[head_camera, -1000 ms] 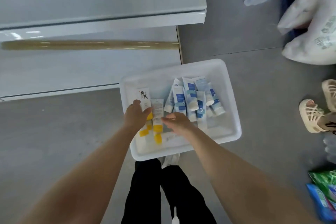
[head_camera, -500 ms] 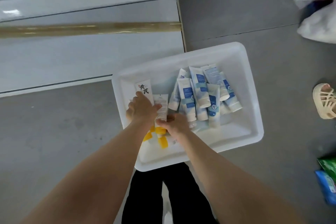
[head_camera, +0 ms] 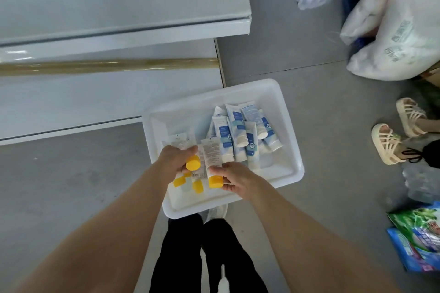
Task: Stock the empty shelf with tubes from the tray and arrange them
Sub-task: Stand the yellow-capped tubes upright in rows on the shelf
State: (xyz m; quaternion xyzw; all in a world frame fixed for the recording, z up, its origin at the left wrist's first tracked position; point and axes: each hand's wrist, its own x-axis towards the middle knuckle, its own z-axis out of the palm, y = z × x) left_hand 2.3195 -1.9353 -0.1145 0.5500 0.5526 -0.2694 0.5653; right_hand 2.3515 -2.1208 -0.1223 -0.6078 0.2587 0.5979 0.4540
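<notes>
As left hand (head_camera: 177, 160) grips one tube (head_camera: 192, 164), right hand (head_camera: 238, 178) pinches second tube (head_camera: 213, 156) (yellow caps (head_camera: 215, 181))

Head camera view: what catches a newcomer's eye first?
Over the white tray on the floor, the left hand grips a yellow-capped tube and the right hand holds a second tube. A pile of blue-and-white tubes lies in the tray's right part. The white shelf stands to the left.

Head camera — steep downward view, tray (head_camera: 281, 102) close below.
</notes>
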